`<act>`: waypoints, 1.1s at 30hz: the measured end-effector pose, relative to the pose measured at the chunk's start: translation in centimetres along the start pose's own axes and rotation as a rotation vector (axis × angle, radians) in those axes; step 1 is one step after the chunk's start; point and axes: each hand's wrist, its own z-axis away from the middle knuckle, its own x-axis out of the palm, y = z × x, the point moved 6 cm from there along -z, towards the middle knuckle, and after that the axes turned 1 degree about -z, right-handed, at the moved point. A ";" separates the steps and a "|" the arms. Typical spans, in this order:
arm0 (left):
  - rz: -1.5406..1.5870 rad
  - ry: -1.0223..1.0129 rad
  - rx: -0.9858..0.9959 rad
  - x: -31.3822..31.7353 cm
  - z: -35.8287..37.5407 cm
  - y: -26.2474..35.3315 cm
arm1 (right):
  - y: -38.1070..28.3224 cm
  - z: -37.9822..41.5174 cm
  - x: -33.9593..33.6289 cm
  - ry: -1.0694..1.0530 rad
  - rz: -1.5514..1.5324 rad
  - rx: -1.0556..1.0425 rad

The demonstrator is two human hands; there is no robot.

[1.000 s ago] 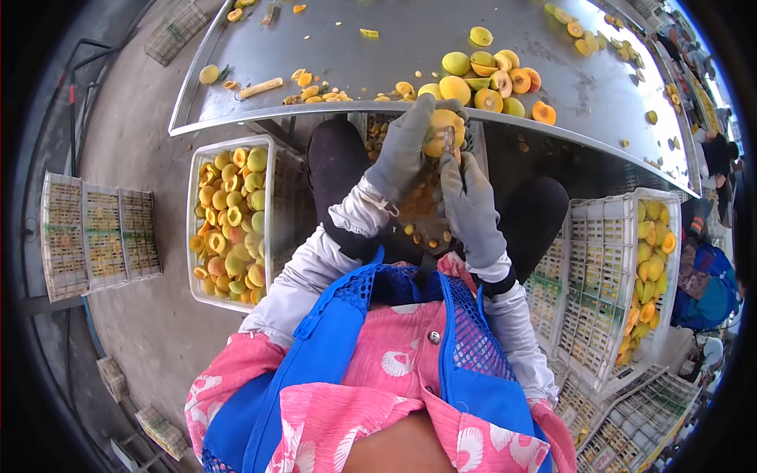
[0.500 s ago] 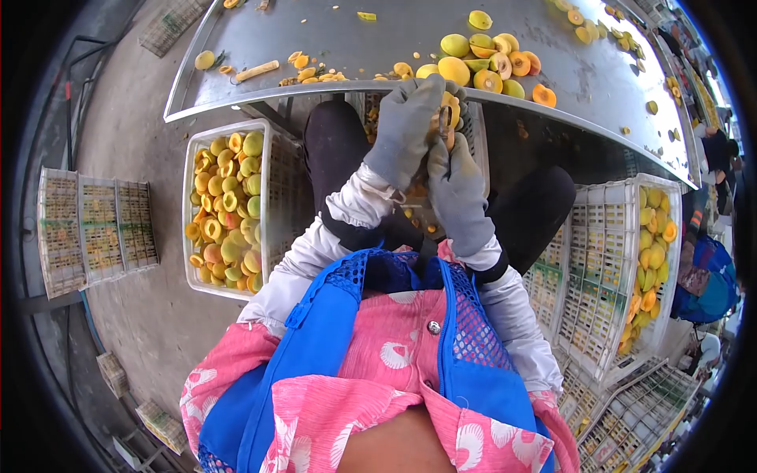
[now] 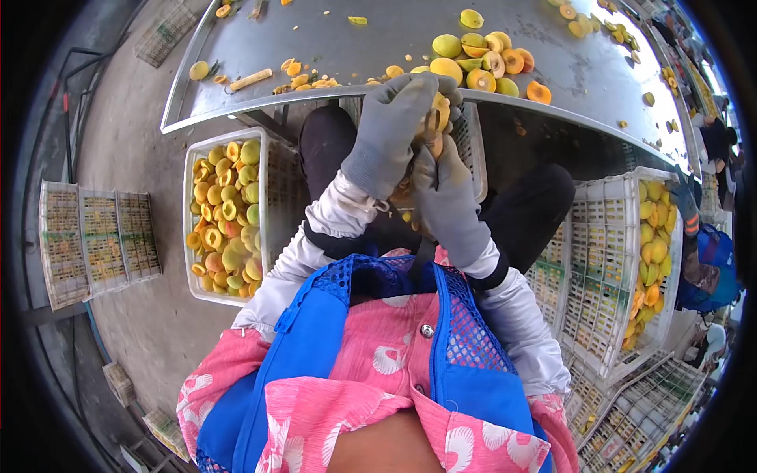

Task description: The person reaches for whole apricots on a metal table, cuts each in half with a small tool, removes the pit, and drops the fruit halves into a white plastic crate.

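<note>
My left hand (image 3: 393,126), in a grey glove, is closed around a yellow peach (image 3: 442,107) just past the table's front edge. Below it, my gloved right hand (image 3: 451,189) grips a small pitting tool (image 3: 433,126) with a curved metal part that meets the fruit. My fingers cover most of the tool. Close above my hands, a pile of whole and halved peaches (image 3: 482,69) rests on the metal table (image 3: 355,47). Under my hands, between my knees, stands a crate (image 3: 475,146), partly hidden.
To my left stands a white crate of halved peaches (image 3: 229,213); a stacked crate of peaches (image 3: 650,260) is on my right. Scraps and a wooden-looking stick (image 3: 251,80) lie on the table. Another person in blue (image 3: 714,264) is at the far right.
Both hands have shifted slightly left and down, still together on the peach and tool. At the far right, the other person's gloved hand has come into view above the crate.
</note>
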 end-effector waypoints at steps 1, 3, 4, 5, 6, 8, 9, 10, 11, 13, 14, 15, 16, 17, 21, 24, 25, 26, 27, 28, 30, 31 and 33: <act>0.104 -0.047 -0.043 0.1 0.0 -0.1 | -1.1 0.2 -0.2 0.029 0.236 -0.145; 0.114 -0.009 -0.011 0.5 0.0 0.1 | -1.6 0.2 -0.2 0.021 0.141 -0.091; 0.131 0.035 0.020 0.7 0.2 0.2 | -1.6 0.3 0.0 0.005 0.051 -0.035; 0.149 0.075 0.056 0.9 0.2 0.3 | -1.5 0.4 0.2 0.006 0.051 -0.042; 0.151 0.072 0.065 1.2 0.2 0.3 | -1.4 0.4 0.3 0.034 0.035 -0.059; 0.126 0.137 0.159 0.9 0.6 0.5 | -1.6 0.2 0.2 0.069 0.014 -0.072; 0.123 0.140 0.151 0.8 0.6 0.3 | -1.6 0.1 0.1 0.042 0.062 -0.050; 0.037 0.147 0.203 0.7 0.7 0.7 | -1.8 0.2 0.0 0.013 0.111 -0.028; -0.049 0.152 0.257 0.9 0.7 1.1 | -2.0 0.4 -0.2 0.014 0.112 -0.023; 0.006 0.108 0.153 1.2 0.5 1.2 | -2.2 0.6 -0.2 -0.048 0.067 0.015; 0.059 0.068 0.050 1.3 0.5 0.9 | -2.0 0.8 -0.3 -0.049 0.068 0.013; 0.059 0.067 0.055 1.2 0.6 1.1 | -1.9 0.9 -0.4 -0.039 0.160 -0.045; 0.075 0.045 0.022 1.3 0.8 1.1 | -2.3 0.8 -0.4 -0.027 0.252 -0.107; 0.090 0.020 -0.014 1.6 0.8 1.0 | -2.4 0.6 -0.5 -0.022 0.251 -0.113; -0.147 0.076 0.180 1.7 0.9 1.2 | -1.1 0.2 -0.7 0.005 -0.037 -0.052; -0.003 -0.180 0.030 1.2 -0.3 0.5 | 0.3 -0.8 -2.5 -0.015 0.022 0.031; -0.006 -0.172 0.041 -0.1 -1.1 0.1 | 1.1 -1.4 -3.2 -0.057 0.098 0.100; -0.155 -0.230 -0.043 -1.1 -2.0 -1.1 | 0.8 -2.1 -3.0 -0.163 0.107 0.037; -0.306 -0.289 -0.132 -2.0 -2.7 -2.3 | 0.6 -2.0 -3.3 -0.163 0.099 0.036; -0.367 -0.307 -0.170 -1.8 -3.0 -1.6 | -0.9 -1.9 -3.8 -0.137 -0.046 0.204; -0.406 -0.331 -0.050 -2.3 -3.7 -0.8 | -1.5 -2.0 -4.0 -0.124 -0.178 0.352; -0.444 -0.356 0.046 -2.0 -3.3 0.0 | -1.3 -1.6 -3.9 -0.120 -0.270 0.323; -0.182 -0.238 -0.134 -1.2 -2.6 -0.8 | -0.6 -1.4 -3.9 -0.091 -0.462 0.249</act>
